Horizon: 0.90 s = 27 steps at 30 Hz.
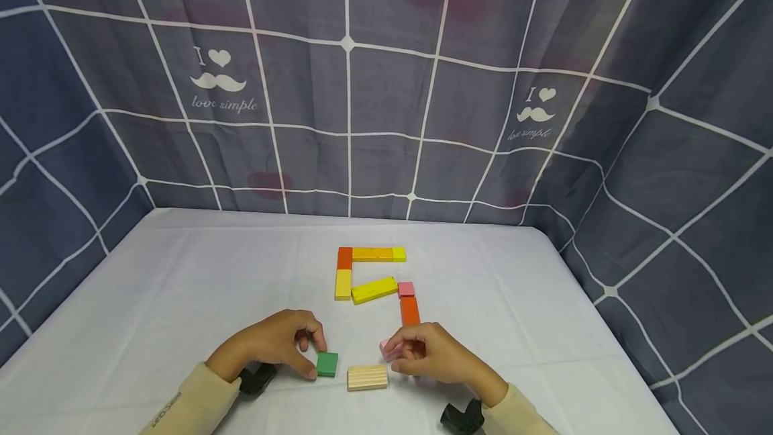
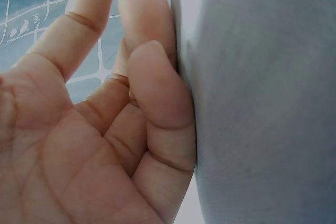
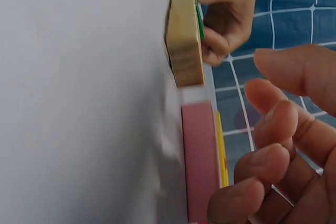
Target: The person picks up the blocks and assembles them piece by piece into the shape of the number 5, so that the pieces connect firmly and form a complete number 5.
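At the table's front my left hand (image 1: 280, 341) pinches a small green block (image 1: 327, 364) between thumb and index finger. In the right wrist view the green block (image 3: 200, 18) shows as a thin strip behind a ridged wooden block (image 3: 185, 40). The left wrist view shows this palm (image 2: 63, 156) and its bent fingers, without the block. Over a pink block (image 1: 384, 348) hovers my right hand (image 1: 431, 354), thumb apart from its loosely bent fingers. They partly cover the pink block, which lies on the cloth (image 3: 201, 156). The wooden block (image 1: 367, 377) lies between both hands.
Beyond the hands, several blocks form a bent line: a yellow block (image 1: 374, 290), a small pink cube (image 1: 406, 289), an orange-red block (image 1: 409, 311), a pale yellow block (image 1: 343, 284), a red-orange block (image 1: 345, 258), an orange-yellow block (image 1: 372, 254). A grid-patterned curtain (image 1: 386, 166) surrounds the white table (image 1: 241, 254).
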Each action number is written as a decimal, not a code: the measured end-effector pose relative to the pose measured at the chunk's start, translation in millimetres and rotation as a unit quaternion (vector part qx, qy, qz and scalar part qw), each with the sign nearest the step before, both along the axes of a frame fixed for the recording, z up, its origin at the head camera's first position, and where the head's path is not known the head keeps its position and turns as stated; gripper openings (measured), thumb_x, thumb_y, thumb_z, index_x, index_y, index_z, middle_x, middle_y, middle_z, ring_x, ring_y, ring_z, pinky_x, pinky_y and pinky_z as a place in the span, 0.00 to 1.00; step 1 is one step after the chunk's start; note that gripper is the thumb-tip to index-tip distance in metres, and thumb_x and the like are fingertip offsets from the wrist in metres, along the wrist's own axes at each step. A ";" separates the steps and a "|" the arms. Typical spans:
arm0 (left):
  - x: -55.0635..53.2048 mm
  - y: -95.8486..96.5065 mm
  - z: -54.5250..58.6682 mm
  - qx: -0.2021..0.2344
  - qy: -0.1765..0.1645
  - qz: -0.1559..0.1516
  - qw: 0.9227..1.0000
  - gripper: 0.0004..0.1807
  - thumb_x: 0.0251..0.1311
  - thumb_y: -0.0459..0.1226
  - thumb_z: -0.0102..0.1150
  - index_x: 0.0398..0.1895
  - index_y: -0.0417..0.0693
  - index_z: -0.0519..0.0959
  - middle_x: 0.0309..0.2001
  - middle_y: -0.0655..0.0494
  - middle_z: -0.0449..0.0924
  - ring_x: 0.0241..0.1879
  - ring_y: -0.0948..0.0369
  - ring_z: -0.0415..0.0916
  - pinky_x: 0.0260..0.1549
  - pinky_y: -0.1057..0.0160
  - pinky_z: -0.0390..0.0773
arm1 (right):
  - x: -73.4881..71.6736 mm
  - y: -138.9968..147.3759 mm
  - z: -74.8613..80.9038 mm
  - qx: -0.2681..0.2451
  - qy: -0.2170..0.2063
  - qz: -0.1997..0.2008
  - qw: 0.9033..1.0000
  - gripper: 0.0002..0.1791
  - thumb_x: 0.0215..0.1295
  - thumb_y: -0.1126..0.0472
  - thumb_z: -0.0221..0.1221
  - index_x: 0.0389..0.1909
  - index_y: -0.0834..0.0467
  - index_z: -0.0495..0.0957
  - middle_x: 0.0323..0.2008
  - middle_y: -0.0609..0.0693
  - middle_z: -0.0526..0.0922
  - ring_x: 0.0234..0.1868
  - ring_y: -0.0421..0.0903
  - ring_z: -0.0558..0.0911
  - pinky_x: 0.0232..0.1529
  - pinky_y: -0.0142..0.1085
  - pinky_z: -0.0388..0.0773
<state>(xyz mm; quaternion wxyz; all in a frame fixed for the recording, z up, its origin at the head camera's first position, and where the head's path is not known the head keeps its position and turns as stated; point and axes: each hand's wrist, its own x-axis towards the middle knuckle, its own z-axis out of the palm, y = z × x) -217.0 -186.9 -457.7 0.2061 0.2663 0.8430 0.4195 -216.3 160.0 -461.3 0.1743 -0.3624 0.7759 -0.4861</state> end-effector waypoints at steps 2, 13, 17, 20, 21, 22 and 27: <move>0.0 0.0 0.0 0.001 0.001 0.000 1.000 0.16 0.47 0.34 0.86 0.37 0.54 0.87 0.38 0.63 0.79 0.34 0.66 0.72 0.35 0.66 0.71 | 2.7 -3.0 -0.2 -0.002 -0.013 -0.001 1.000 0.11 0.67 0.69 0.71 0.49 0.65 0.87 0.34 0.46 0.87 0.27 0.30 0.69 0.30 0.24 0.65; 1.2 1.5 3.5 -0.002 -0.001 0.003 1.000 0.16 0.47 0.33 0.86 0.37 0.53 0.87 0.38 0.62 0.79 0.34 0.65 0.72 0.35 0.67 0.71 | 11.6 -13.1 -5.2 0.013 -0.034 -0.008 0.999 0.12 0.63 0.69 0.75 0.47 0.63 0.89 0.22 0.35 0.71 0.23 0.29 0.65 0.25 0.24 0.60; 1.0 1.3 3.7 -0.001 0.003 0.001 1.000 0.16 0.47 0.34 0.86 0.37 0.54 0.87 0.38 0.63 0.79 0.34 0.66 0.72 0.35 0.67 0.71 | 13.1 -14.5 -5.0 0.023 -0.036 -0.016 0.999 0.13 0.62 0.70 0.75 0.47 0.61 0.89 0.21 0.36 0.71 0.23 0.29 0.66 0.26 0.24 0.60; 1.0 1.0 3.7 -0.001 0.006 0.000 1.000 0.16 0.46 0.34 0.86 0.37 0.54 0.87 0.38 0.63 0.79 0.34 0.66 0.72 0.35 0.67 0.71 | 14.2 -15.3 -5.0 0.031 -0.031 -0.017 0.999 0.14 0.61 0.70 0.76 0.47 0.60 0.89 0.21 0.36 0.70 0.22 0.29 0.66 0.26 0.24 0.61; 0.9 1.0 3.6 -0.001 0.006 0.000 1.000 0.16 0.46 0.34 0.86 0.37 0.54 0.87 0.38 0.63 0.79 0.34 0.66 0.72 0.35 0.67 0.71 | 14.5 -15.6 -5.2 0.034 -0.028 -0.017 0.999 0.14 0.60 0.70 0.77 0.46 0.60 0.89 0.21 0.35 0.69 0.22 0.29 0.65 0.26 0.24 0.61; 0.9 0.9 3.5 -0.002 0.007 0.000 1.000 0.16 0.46 0.34 0.86 0.37 0.54 0.87 0.38 0.63 0.79 0.34 0.66 0.72 0.35 0.67 0.71 | 14.8 -16.0 -5.4 0.037 -0.024 -0.018 0.999 0.14 0.60 0.69 0.77 0.46 0.59 0.89 0.20 0.35 0.69 0.22 0.29 0.65 0.26 0.24 0.61; 0.9 0.9 2.6 0.000 0.006 0.001 1.000 0.16 0.46 0.34 0.86 0.37 0.54 0.87 0.38 0.63 0.79 0.34 0.66 0.72 0.35 0.67 0.71 | 16.2 -18.9 -5.8 0.062 -0.007 -0.031 0.998 0.14 0.59 0.68 0.78 0.45 0.56 0.89 0.20 0.36 0.69 0.22 0.29 0.65 0.26 0.24 0.62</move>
